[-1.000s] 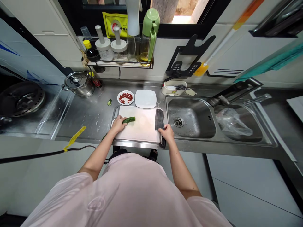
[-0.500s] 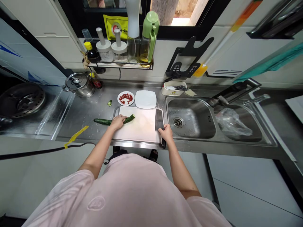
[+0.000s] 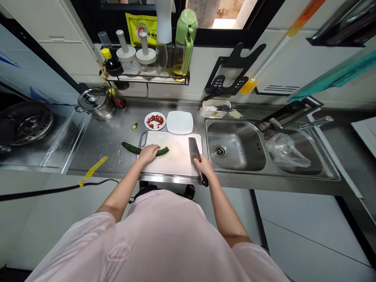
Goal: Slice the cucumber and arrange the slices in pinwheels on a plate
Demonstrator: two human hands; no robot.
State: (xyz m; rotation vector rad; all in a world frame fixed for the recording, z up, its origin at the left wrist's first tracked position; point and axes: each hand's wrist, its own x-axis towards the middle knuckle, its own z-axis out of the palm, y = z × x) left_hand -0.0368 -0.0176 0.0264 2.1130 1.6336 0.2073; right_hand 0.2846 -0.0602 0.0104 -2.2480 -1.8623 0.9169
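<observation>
A long green cucumber (image 3: 131, 148) lies across the left edge of the white cutting board (image 3: 179, 166), its cut end on the board. My left hand (image 3: 149, 152) is closed over its middle. At the board's right side my right hand (image 3: 203, 164) grips the black handle of a cleaver (image 3: 194, 149), whose blade is over the board and points away from me. Behind the board are a white plate of chopped red pieces (image 3: 155, 121) and a bare white square plate (image 3: 179, 122). A small cucumber end piece (image 3: 134, 127) rests on the counter.
To the right is a steel sink (image 3: 237, 145), with a plastic bag (image 3: 286, 150) in its second basin. A lidded pot (image 3: 96, 103) stands back left, a wok (image 3: 25, 121) far left. Bottles and jars fill a wall rack (image 3: 149, 80).
The cucumber has shifted slightly right and changed its tilt, with my left hand on it. The cleaver has turned and moved a little left over the board in my right hand.
</observation>
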